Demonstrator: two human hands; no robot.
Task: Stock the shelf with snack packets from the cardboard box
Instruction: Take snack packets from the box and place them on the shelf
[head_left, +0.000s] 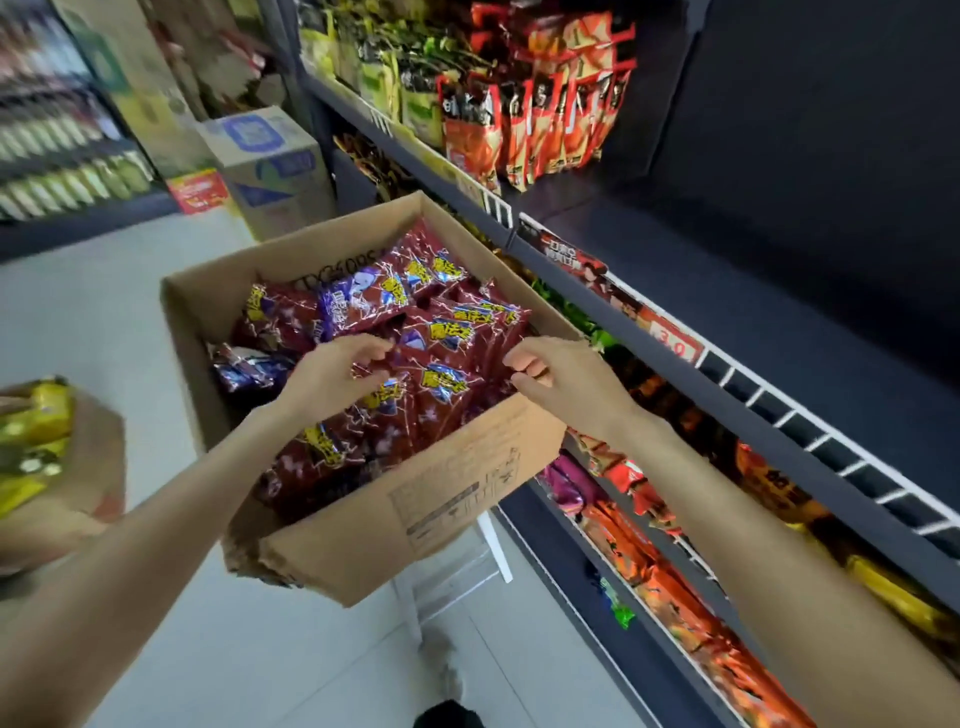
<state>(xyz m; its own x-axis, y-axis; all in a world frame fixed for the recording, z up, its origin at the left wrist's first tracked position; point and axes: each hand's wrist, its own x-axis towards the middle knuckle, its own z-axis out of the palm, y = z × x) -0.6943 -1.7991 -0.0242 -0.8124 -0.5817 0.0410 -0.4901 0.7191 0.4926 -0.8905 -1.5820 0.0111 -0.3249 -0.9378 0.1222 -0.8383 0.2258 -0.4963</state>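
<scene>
1. The dark shelf (779, 332) on the right has a bare stretch beside the orange packs (545, 119) at its far end, so I judge most of the stocking is left to do.
2. The cardboard box (441, 499), perched on a white stool (467, 566) just left of the shelf, is nearly full of red snack packets (441, 332).
3. The left hand (337, 374) curls its fingers (374, 351) onto a packet's edge, apparently pinching it.
4. The right hand (561, 379) hovers over the packets near the box's right side, fingers (524, 364) loosely curled, holding nothing.
</scene>
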